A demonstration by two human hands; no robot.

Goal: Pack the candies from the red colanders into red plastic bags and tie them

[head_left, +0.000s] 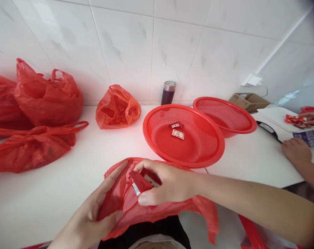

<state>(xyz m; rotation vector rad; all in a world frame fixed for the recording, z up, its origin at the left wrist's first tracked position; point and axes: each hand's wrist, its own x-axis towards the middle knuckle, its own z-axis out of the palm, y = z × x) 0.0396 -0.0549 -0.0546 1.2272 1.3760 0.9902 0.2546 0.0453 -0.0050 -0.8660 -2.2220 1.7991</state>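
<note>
Beyond open bag, red basket partly hides flask.

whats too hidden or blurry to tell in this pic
All in the head view:
- What is left in the open bag: hidden by the right hand and the bag's folds.
- How many red packets that hand holds: its fingers cover them.
- The base of the bottle: behind the front basket.
- The leftmost bag: cut off by the left edge.
- The small print on the packets in the front basket: too small.
</note>
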